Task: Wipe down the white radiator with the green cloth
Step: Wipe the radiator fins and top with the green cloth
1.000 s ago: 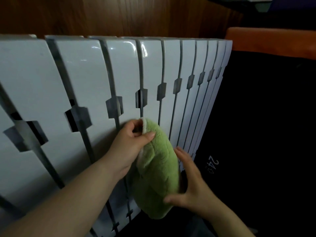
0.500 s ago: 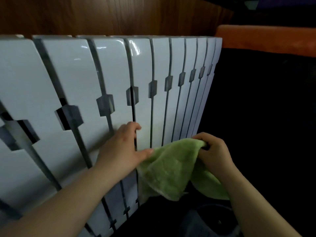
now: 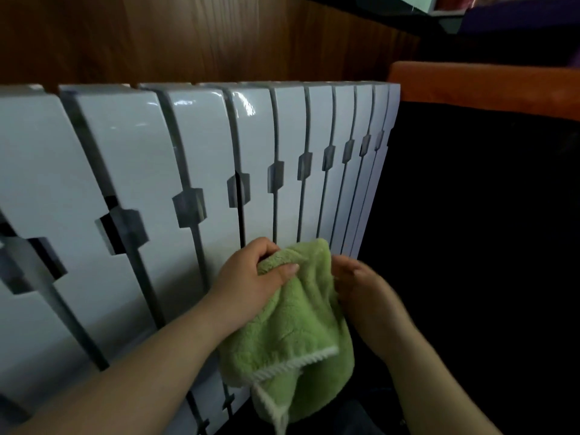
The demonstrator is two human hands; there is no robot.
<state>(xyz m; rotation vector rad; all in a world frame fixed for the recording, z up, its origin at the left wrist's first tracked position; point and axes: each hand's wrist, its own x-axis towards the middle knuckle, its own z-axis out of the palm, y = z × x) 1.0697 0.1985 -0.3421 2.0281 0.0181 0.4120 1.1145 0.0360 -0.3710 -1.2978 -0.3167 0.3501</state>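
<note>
Nearest the camera, the green cloth (image 3: 292, 328) hangs bunched and folded, its white-stitched hem loose at the bottom, in front of the lower right part of the white radiator (image 3: 125, 171). Whether it touches the panel face cannot be told. The left hand (image 3: 251, 274) grips the cloth's top edge, fingers curled over it and thumb pressed across the front. The right hand (image 3: 357, 284) lies against the cloth's right edge, but blur hides whether it pinches the fabric or only touches it. Risk one: with the cloth wadded like this, only a small patch would meet the metal, so a pass would probably leave streaks of unwiped surface. Risk two: the dangling hem could catch on the grey lugs (image 3: 190, 207) that bridge the sections, or be drawn into the dark gaps between them, and so be pulled out of a one-handed grip. Risk three: fingertips following the cloth into those gaps could be pinched or scraped. Further off, the narrow right-hand sections and the curved glossy tops lie well away from the cloth and are likely to be skipped. Behind them, the wood-panelled wall (image 3: 188, 36) and the orange edge (image 3: 483, 86) beside the radiator's end could take knocks from an overlong stroke.
</note>
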